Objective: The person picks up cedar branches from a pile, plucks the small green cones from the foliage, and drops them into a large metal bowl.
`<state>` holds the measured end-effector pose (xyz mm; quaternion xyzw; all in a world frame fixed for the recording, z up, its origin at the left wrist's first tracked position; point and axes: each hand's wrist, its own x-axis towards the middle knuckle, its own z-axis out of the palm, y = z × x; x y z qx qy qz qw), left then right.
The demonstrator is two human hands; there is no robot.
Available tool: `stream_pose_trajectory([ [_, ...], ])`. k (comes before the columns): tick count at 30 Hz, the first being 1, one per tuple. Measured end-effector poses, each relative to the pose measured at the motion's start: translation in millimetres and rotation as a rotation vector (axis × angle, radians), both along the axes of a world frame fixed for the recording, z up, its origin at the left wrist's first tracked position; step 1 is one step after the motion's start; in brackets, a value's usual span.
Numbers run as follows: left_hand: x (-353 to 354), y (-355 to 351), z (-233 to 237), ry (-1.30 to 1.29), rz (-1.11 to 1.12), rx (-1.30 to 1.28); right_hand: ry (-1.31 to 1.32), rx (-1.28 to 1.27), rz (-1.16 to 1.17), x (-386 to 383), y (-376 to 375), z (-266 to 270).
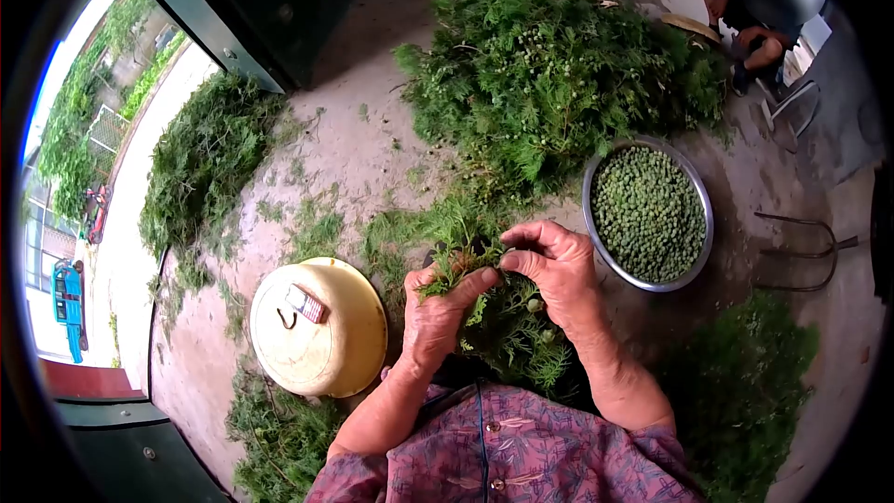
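My left hand [440,313] is closed around a small evergreen sprig [458,263], whose feathery green tips stick up past the thumb. Close beside it, my right hand [562,272] has thumb and forefinger pinched at the sprig's right side; whatever lies between those fingertips is too small to make out. More leafy cuttings [521,335] with a few round green cones lie below my hands, against my lap. To the right of my right hand stands a metal basin [656,286] filled with small green cones [649,214].
A large heap of evergreen branches [559,84] lies ahead, with smaller heaps at left [200,154] and lower right [745,391]. An upturned yellow tub [307,354] carries a small packet [305,304]. Another person [768,9] sits at the far right, near a metal-legged chair [833,84].
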<state>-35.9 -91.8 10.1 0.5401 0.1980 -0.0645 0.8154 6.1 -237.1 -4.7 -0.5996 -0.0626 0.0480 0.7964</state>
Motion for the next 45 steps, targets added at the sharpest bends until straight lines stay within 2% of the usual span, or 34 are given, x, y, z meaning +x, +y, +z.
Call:
stream_pose_trajectory([
  [2, 0.2, 5.1, 1.9, 0.061, -0.014, 0.005, 0.295, 0.369, -0.009, 9.5, -4.9, -6.4],
  [3, 0.9, 6.5, -5.8, 0.071, 0.024, -0.026, 0.242, 0.371, -0.068, 14.9, -7.3, -5.7],
  [4, -0.1, 9.4, -7.7, 0.064, 0.015, -0.063, 0.222, 0.349, -0.020, 16.8, -10.2, -5.5],
  [6, -2.4, 13.7, -2.4, 0.059, -0.003, -0.134, 0.297, 0.208, 0.127, 12.9, -8.5, 0.3],
  [8, -2.7, 10.7, 1.7, 0.047, 0.005, -0.199, 0.161, 0.078, 0.323, 11.6, -6.0, -2.2],
  [10, -2.6, 6.3, 1.2, 0.066, 0.054, -0.235, 0.108, -0.029, 0.386, 9.3, -3.4, 11.0],
  [14, -3.7, 8.0, -3.7, 0.034, 0.051, -0.180, 0.186, 0.094, 0.466, 5.5, -2.6, 8.7],
  [19, -3.1, 9.0, -7.9, 0.042, 0.078, -0.092, 0.210, 0.187, 0.437, -0.6, -0.5, 11.1],
  [22, -4.6, 2.1, -3.9, 0.047, 0.074, -0.095, 0.107, 0.008, 0.361, 0.4, 0.3, 4.6],
  [25, -6.2, -1.0, -4.4, 0.003, 0.114, 0.016, 0.048, -0.192, 0.194, -9.7, 9.8, 6.6],
  [29, -6.2, -9.0, -12.8, -0.100, 0.176, 0.052, -0.070, -0.165, 0.013, -18.4, 23.0, -2.8],
  [32, -8.3, -6.6, -13.5, -0.046, 0.175, 0.027, 0.345, 0.198, -0.002, -7.0, 13.0, -1.8],
  [34, -8.6, -9.0, -4.1, 0.012, 0.225, -0.015, 0.387, 0.280, 0.014, -4.3, 9.2, -3.1],
  [36, -6.8, -4.2, -17.1, 0.056, 0.243, -0.129, 0.394, 0.188, 0.134, -1.1, 4.2, -4.2],
  [38, -4.1, -1.2, -20.7, 0.021, 0.243, -0.169, 0.326, 0.212, 0.295, -1.9, 1.9, -11.1],
  [39, -3.4, -2.3, -19.3, -0.047, 0.249, -0.151, 0.247, 0.192, 0.304, -4.0, 6.2, -7.7],
  [40, -3.8, -4.5, -14.0, -0.023, 0.271, -0.135, 0.346, 0.166, 0.338, -6.5, 5.5, -1.4],
  [42, -3.3, -10.8, 1.6, 0.023, 0.308, -0.104, 0.122, -0.013, 0.249, -8.6, 20.1, -11.8],
  [45, -3.8, -1.1, -14.2, -0.001, 0.203, -0.102, 0.087, 0.116, 0.262, -6.7, 17.3, -16.9],
])
